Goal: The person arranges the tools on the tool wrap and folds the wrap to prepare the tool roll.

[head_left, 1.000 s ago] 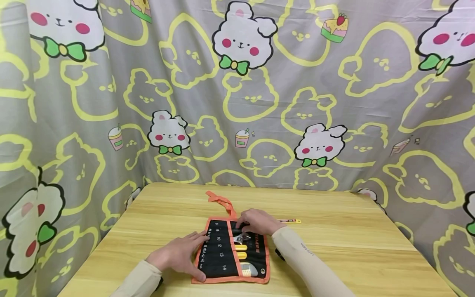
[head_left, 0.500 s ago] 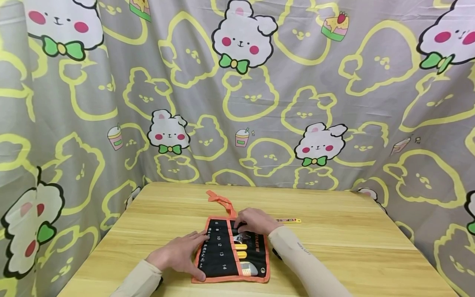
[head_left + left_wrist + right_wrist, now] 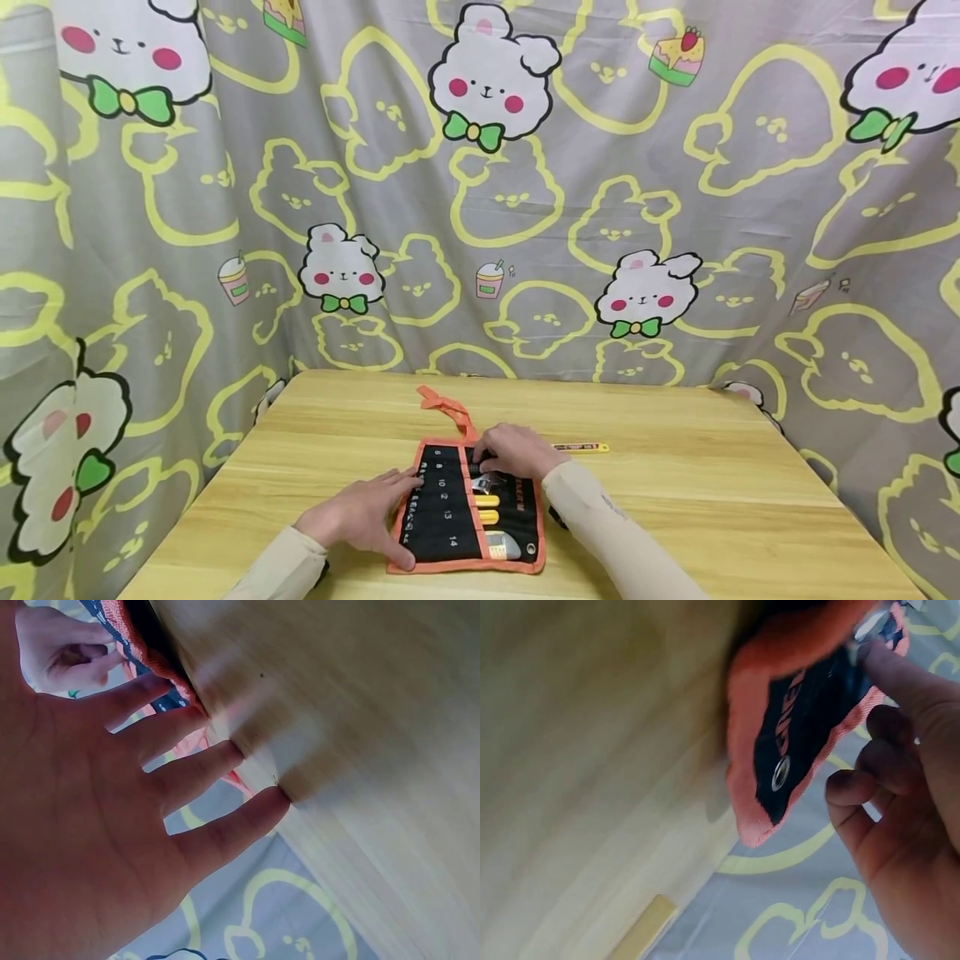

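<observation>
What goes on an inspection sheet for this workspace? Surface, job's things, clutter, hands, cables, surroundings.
Surface: light wood-grain table.
Job's things: black, orange-edged tool roll lies open; two yellow handles, a metal tool head and a grey-and-yellow tool stick out of its pockets.
Clutter: narrow yellow-ended strip, right of the roll.
Left hand: fingers spread, touching the roll's left edge.
Right hand: fingers bent at the far pockets; grip hidden.
Cables: nothing seen.
Surroundings: grey cartoon-print curtain, behind and both sides.
</observation>
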